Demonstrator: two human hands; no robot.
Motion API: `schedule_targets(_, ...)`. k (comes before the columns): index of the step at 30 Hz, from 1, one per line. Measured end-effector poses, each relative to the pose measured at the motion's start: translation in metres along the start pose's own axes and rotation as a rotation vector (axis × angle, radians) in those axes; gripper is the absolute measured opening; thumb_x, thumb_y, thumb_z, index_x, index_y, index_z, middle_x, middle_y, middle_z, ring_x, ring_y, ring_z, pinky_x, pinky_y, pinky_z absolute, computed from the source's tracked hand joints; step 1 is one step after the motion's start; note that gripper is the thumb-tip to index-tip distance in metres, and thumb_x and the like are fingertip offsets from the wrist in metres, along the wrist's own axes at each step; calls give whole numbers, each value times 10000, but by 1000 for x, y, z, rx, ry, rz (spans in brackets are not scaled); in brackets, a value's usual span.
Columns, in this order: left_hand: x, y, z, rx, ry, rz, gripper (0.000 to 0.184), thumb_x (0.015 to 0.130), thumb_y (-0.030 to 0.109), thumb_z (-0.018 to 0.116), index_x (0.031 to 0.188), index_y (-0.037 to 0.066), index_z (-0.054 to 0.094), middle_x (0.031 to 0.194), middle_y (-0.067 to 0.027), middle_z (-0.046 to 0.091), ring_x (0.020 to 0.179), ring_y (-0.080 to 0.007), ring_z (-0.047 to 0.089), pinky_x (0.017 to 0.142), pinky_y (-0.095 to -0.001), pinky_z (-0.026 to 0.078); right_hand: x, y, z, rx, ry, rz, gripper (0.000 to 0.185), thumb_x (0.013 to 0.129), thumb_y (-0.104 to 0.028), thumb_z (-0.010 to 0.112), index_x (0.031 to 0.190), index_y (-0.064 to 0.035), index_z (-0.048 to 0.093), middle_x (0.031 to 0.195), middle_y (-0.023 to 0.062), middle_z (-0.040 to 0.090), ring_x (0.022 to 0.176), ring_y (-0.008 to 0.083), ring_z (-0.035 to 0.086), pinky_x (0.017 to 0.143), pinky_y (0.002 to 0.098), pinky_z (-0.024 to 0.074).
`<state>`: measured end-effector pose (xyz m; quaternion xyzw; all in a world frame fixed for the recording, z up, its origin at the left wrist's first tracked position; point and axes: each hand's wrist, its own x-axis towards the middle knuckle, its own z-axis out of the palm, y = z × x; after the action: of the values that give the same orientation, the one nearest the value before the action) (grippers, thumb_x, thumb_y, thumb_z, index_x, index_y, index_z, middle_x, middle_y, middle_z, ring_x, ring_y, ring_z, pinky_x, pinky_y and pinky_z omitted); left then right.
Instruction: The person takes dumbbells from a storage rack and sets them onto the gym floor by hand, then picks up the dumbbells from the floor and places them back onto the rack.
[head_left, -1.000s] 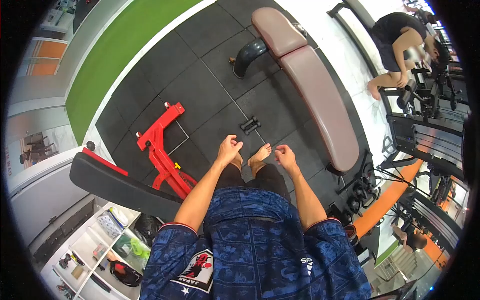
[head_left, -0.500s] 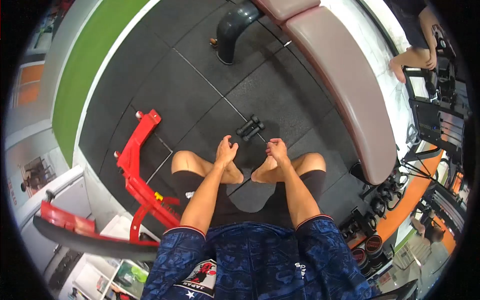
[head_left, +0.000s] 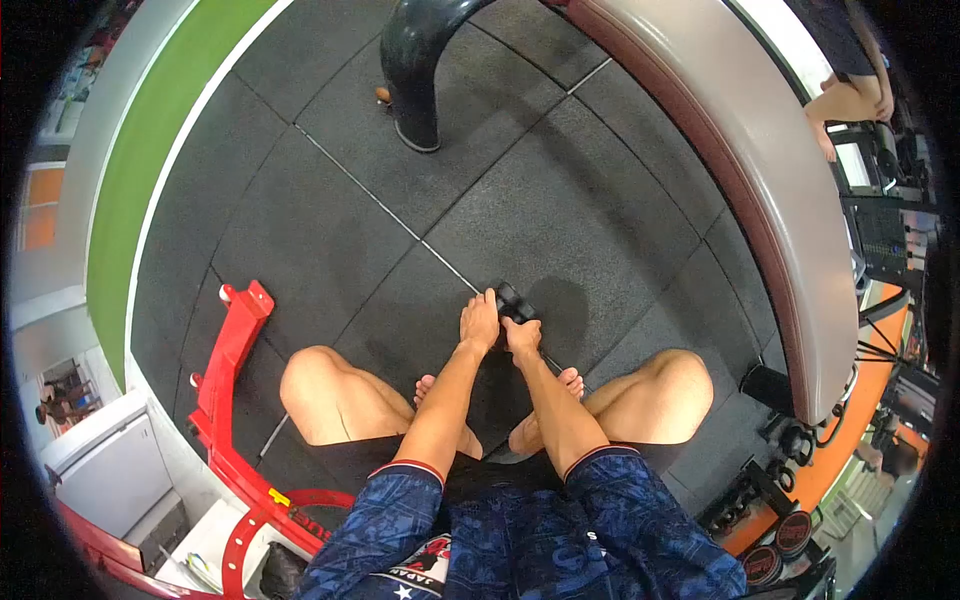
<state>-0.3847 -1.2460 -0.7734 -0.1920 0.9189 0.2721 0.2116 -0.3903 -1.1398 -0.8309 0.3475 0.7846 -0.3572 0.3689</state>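
Note:
Two small black dumbbells (head_left: 517, 301) are on the dark rubber floor in front of my bare feet, partly covered by my hands. My left hand (head_left: 479, 320) is at their left side, its fingers closed at a dumbbell handle. Just right of it, my right hand (head_left: 522, 336) curls its fingers around a handle at the near side. The grips are largely hidden, and the dumbbells look low at floor level.
A padded bench (head_left: 745, 150) curves along the right, with a black curved support (head_left: 410, 80) ahead. A red metal frame (head_left: 225, 370) stands at left. Weights on a rack (head_left: 740, 505) are at lower right. Another person's leg (head_left: 845, 100) shows at upper right.
Both hands have reached forward and down, from apart in the air onto the dumbbells. My knees have spread wider, and the view has dropped closer to the floor.

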Motion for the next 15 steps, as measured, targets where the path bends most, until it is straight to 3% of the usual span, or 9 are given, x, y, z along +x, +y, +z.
schedule_targets(2, 3, 3, -5, -10, -63, -3, 441, 742, 49, 667, 1124, -1, 454, 1062, -206, 558, 1015, -371, 556, 871, -450, 470, 5, 10, 1, 55, 32, -18, 432, 758, -203, 722, 1016, 82, 524, 1019, 174, 607, 815, 227, 638, 575, 344, 564)
schedule_targets(5, 4, 0, 6, -103, -29, -37, 337, 733, 52, 656, 1003, -12, 465, 1041, -239, 583, 1001, -409, 564, 867, -469, 463, -18, -4, -20, 179, -46, 47, 439, 748, -214, 727, 1024, 67, 533, 997, 158, 608, 814, 232, 639, 588, 362, 562)
schedule_targets(6, 5, -1, 8, -146, -71, -75, 396, 714, 95, 675, 1026, -36, 469, 1040, -253, 587, 1022, -409, 562, 872, -458, 461, -23, -5, -21, 174, 29, 68, 386, 738, -213, 691, 975, 60, 558, 955, 131, 597, 758, 230, 617, 533, 400, 516)
schedule_targets(9, -3, -2, 15, -310, -135, -183, 502, 696, 190, 706, 1071, -52, 477, 1052, -267, 596, 1041, -407, 563, 888, -444, 457, -23, -3, -24, 348, -124, 193, 505, 712, -251, 649, 1069, 91, 544, 1113, 209, 575, 964, 311, 589, 805, 427, 468)
schedule_targets(10, -8, 3, 15, -313, -79, -206, 475, 709, 163, 672, 1083, -70, 493, 1011, -263, 629, 981, -396, 610, 852, -415, 484, -28, -2, -23, 443, -150, 149, 488, 686, -248, 615, 1027, 98, 563, 1057, 200, 593, 961, 301, 578, 811, 413, 452)
schedule_targets(13, -26, 17, -15, -536, -210, -316, 407, 730, 153, 625, 1059, -68, 531, 851, -239, 660, 869, -413, 640, 794, -418, 498, -51, -9, -33, 543, -210, 68, 489, 680, -256, 634, 1001, 104, 559, 1008, 195, 599, 955, 286, 567, 811, 407, 445)
schedule_targets(14, -31, 8, -1, -495, -81, -191, 284, 756, 145, 587, 962, -48, 557, 698, -182, 652, 657, -342, 658, 632, -390, 517, -66, -15, -33, 523, -17, -9, 280, 731, -203, 614, 827, 57, 573, 725, 105, 577, 657, 223, 580, 590, 376, 456)
schedule_targets(15, -37, 11, -12, -616, -184, -230, 256, 764, 144, 587, 939, -40, 552, 681, -166, 644, 607, -303, 643, 578, -373, 505, -79, -18, -41, 538, -46, 25, 285, 737, -211, 615, 823, 57, 574, 716, 123, 587, 618, 228, 577, 556, 374, 460)
